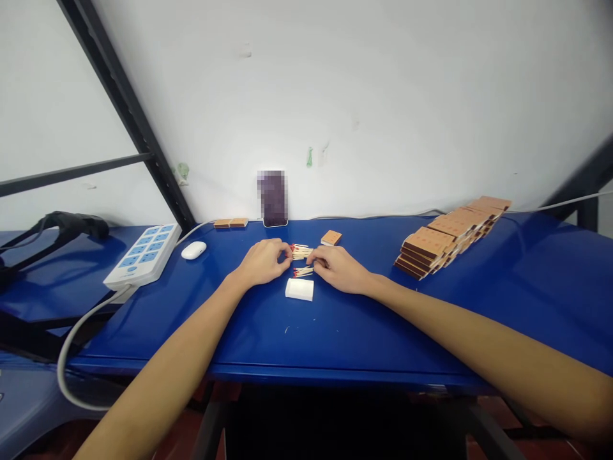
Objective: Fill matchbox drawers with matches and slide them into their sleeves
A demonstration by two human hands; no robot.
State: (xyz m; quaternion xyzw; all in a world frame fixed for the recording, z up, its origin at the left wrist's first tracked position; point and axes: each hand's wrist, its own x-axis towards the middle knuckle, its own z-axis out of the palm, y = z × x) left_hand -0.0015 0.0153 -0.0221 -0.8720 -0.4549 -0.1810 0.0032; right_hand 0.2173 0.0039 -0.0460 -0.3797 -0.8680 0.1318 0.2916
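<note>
A small pile of red-headed matches (301, 253) lies on the blue table between my two hands. At the red-tipped end, my left hand (264, 260) has its thumb and fingers curled in against the pile. My right hand (338, 267) grips the pale ends from the other side, its fingertips bent and partly hidden. A few separate matches (302, 272) lie just nearer to me, beside the right fingers. Closer still is a white, shallow matchbox tray (299, 289). The orange-brown matchbox sleeve (331, 238) rests beyond my right hand.
Stacked matchboxes (440, 239) lean in rows at the right. Two matchboxes (230, 223) lie along the wall, near an upright phone (274, 199). At left are a white earbud case (194, 250), a power strip (143, 255) with its cable, and a black strapped device (57, 230).
</note>
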